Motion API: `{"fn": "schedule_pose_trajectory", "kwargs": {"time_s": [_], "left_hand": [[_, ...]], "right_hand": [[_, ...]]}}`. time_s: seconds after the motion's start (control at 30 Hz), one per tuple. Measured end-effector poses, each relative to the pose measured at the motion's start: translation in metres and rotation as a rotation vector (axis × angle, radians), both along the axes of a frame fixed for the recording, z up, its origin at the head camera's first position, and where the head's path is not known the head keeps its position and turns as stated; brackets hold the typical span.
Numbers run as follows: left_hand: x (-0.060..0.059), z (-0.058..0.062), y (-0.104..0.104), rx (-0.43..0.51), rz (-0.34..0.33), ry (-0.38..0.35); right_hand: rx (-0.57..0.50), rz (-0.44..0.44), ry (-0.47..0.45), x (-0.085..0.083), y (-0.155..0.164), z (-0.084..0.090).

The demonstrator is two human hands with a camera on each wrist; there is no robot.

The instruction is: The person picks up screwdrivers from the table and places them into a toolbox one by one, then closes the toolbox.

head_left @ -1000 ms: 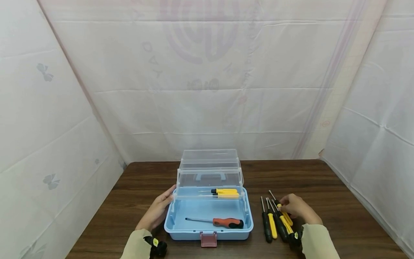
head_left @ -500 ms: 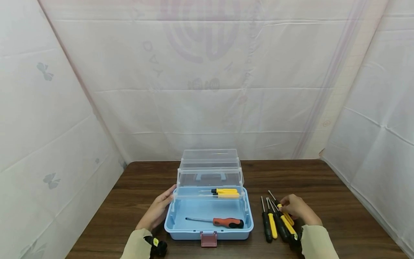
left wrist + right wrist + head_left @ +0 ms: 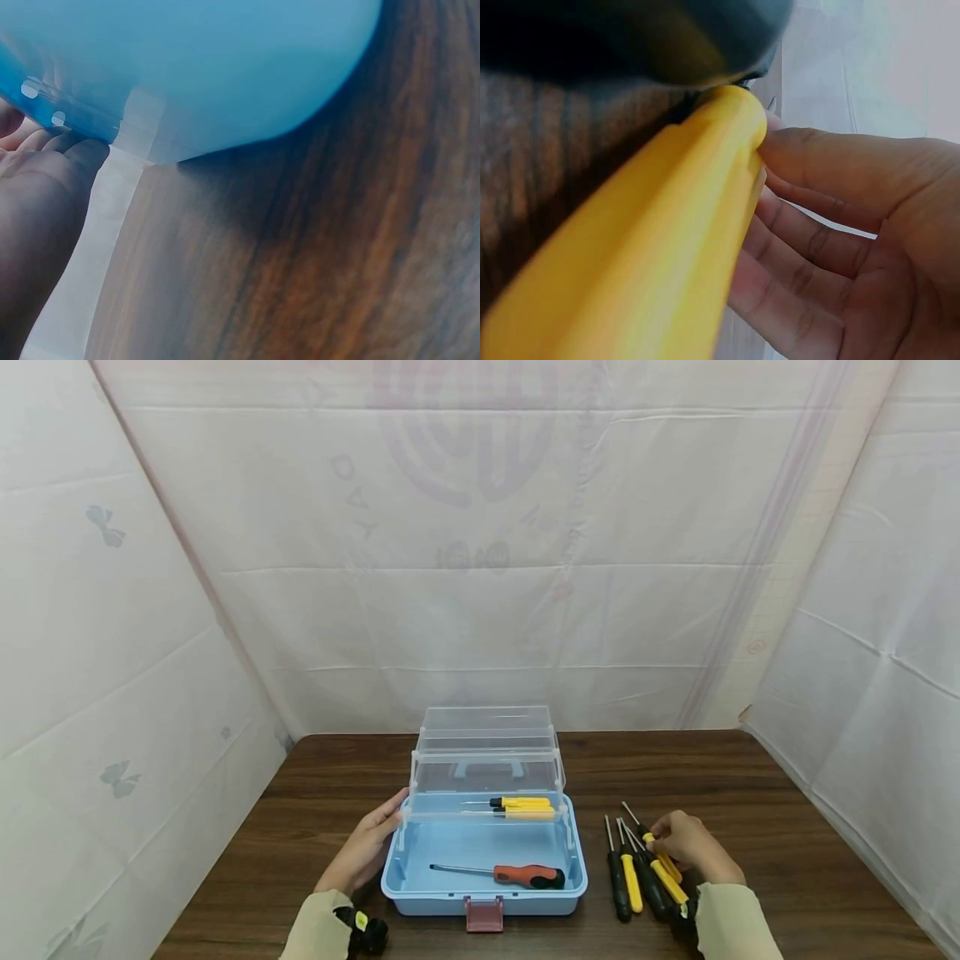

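Note:
An open blue toolbox (image 3: pixel 450 902) stands mid-table, its clear trays (image 3: pixel 487 768) folded back. An orange-and-black screwdriver (image 3: pixel 525 876) lies on its floor, and yellow-handled ones (image 3: pixel 521 807) lie in the lower clear tray. My left hand (image 3: pixel 367 847) rests with straight fingers against the box's left end; the left wrist view shows the left hand (image 3: pixel 37 202) beside the blue wall (image 3: pixel 225 67). My right hand (image 3: pixel 686 843) curls over the right end of a row of black and yellow screwdrivers (image 3: pixel 632 878). In the right wrist view the right hand (image 3: pixel 840 225) pinches a yellow handle (image 3: pixel 652 255).
The dark wooden table (image 3: pixel 787 827) is closed in by white sheeting (image 3: pixel 480 568) at the back and both sides. A red latch (image 3: pixel 483 914) hangs at the box's front. Bare wood lies left of the box and right of the screwdrivers.
Hardly anything: my right hand and the yellow handle under it have shifted very slightly. The left hand and the box have stayed put.

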State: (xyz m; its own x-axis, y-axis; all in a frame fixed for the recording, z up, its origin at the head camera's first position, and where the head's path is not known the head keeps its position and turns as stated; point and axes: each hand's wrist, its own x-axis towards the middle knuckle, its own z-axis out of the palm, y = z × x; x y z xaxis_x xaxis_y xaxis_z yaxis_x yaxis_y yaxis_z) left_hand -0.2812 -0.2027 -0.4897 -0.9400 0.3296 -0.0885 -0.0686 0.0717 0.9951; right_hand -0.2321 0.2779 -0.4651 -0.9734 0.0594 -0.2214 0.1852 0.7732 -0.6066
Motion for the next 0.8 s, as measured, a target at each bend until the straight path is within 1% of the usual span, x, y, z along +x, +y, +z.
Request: {"fn": "schedule_pose_trajectory", "kwargs": {"time_s": [0.33,0.47,0.8], "left_hand": [[-0.0010,-0.0018,-0.0003,0.023,0.013,-0.011],[-0.0020,-0.0032,-0.0007,0.022,0.015,-0.003],[-0.0017,-0.0015,-0.0007,0.011,-0.011,0.002]], "right_hand": [[0.005,0.000,0.018,0.0010,-0.0014,-0.0009],[0.006,0.004,0.026,0.0010,-0.0017,-0.0007],[0.001,0.012,0.009,-0.0012,0.0003,-0.0016]]}}
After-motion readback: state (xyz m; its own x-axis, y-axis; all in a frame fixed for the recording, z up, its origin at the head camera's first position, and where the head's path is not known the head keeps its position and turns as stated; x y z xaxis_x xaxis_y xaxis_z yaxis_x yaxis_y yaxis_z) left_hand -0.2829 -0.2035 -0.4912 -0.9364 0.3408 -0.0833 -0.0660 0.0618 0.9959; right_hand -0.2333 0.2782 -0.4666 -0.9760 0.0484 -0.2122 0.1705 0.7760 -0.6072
